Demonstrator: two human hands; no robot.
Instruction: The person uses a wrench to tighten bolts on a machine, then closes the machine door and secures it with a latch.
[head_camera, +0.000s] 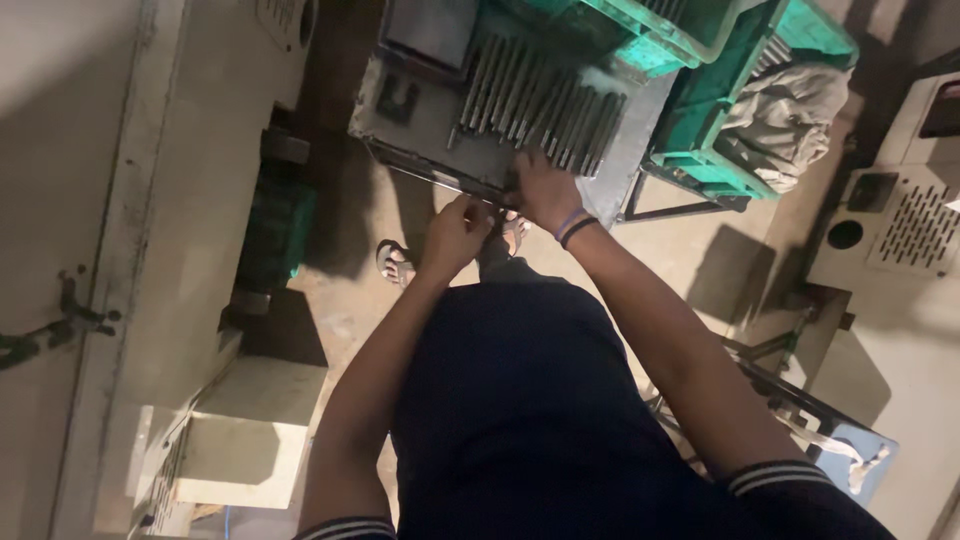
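Grey metal rods: a row of long, thin, dull bars lies side by side on the tray, slanted, their lower ends pointing toward the person.
Tray: a flat grey metal tray with a low rim, sitting on a small stand in front of the person; its left part is bare apart from a small dark piece.
Place of the rods: they are on the right half of the tray, just beyond both hands and beside the green crates.
Right hand: it rests at the near edge of the tray, right below the ends of the rods, back of the hand up; the fingers are bent down over the rim and lie close together, but whether they pinch a rod cannot be told.
Wrist bands: a purple band and a dark band circle the right wrist.
Left hand: it is curled into a loose fist at the tray's near edge, just beside the right hand; the fingers are folded in, and what they grip, if anything, is hidden.
Green crates: plastic crates stand to the right of the tray, one holding a crumpled grey cloth.
Floor: a sandalled foot shows below the tray.
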